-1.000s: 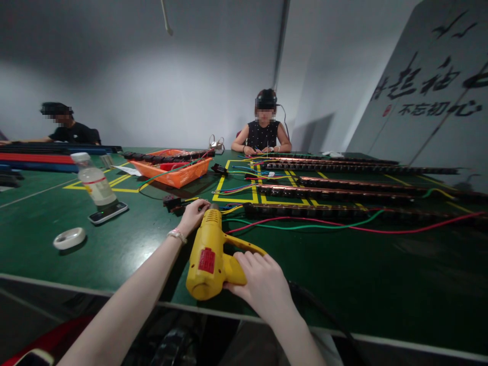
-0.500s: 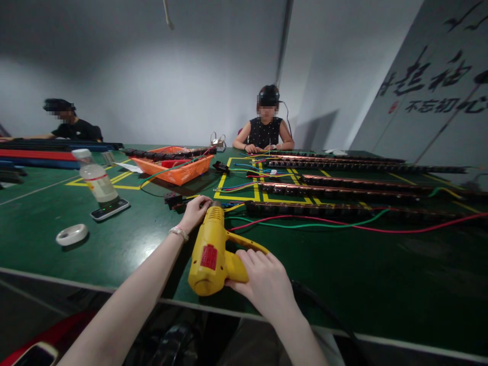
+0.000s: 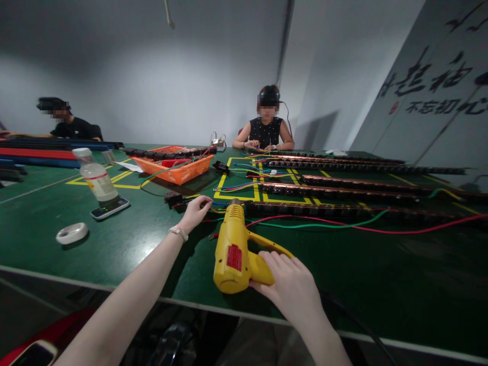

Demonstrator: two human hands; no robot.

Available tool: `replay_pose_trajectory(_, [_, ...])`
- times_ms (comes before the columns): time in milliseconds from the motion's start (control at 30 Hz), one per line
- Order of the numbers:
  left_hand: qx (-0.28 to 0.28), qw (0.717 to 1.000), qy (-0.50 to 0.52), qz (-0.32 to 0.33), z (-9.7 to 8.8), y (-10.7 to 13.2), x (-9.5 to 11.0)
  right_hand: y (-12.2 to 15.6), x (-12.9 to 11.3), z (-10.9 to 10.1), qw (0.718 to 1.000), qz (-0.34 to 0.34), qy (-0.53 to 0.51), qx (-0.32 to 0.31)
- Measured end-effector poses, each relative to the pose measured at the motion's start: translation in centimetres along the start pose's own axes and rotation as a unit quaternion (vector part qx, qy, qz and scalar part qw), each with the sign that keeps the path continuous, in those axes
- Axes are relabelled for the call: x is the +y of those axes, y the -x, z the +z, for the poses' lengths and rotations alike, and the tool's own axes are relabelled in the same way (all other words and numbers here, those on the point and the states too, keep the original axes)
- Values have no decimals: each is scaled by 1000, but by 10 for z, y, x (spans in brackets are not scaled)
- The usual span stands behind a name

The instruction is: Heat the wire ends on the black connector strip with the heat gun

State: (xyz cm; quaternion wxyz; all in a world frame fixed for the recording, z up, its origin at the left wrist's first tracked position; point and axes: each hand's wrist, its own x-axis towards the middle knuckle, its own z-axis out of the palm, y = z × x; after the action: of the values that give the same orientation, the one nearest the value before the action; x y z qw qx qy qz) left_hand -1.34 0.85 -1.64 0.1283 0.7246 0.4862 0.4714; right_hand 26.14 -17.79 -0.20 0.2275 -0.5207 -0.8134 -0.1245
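Note:
My right hand (image 3: 287, 282) is wrapped round the handle of a yellow heat gun (image 3: 232, 254). Its metal nozzle points away from me, towards the near end of a long black strip with copper edges (image 3: 305, 209). My left hand (image 3: 196, 212) is closed in a pinch on thin coloured wires (image 3: 219, 206), left of the nozzle. Left of those fingers lies a small black connector (image 3: 173, 200). Red and green wires (image 3: 282, 218) run across the table beyond the heat gun; one loose red end (image 3: 213, 236) lies between my left hand and the gun.
An orange basket (image 3: 183, 173) holding another strip stands further back. To the left are a bottle (image 3: 97, 180), a phone-like device (image 3: 110, 209) and a white oval object (image 3: 71, 233). More strips (image 3: 366, 190) lie on the right. One person (image 3: 267, 129) works opposite, another (image 3: 74, 126) far left.
My right hand has moved the heat gun to the right, away from my left hand, uncovering wire ends between them. My left hand has barely moved.

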Motion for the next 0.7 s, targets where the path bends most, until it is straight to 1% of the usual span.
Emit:
replay_pose_trajectory(133, [5,1000,6,-4,2,-1,-1,4,5,0,1000,0,8,12])
replay_pose_trajectory(267, [15,1000,3,0,2,-2,1,4,0,1,1000,-2,20,20])
replay_pose_trajectory(467, [13,1000,21,-14,4,-3,1,-2,-24,0,999,-1,38,21])
replay_pose_trajectory(700, [-3,1000,-3,-16,3,-4,-3,-13,-55,9,998,7,36,44])
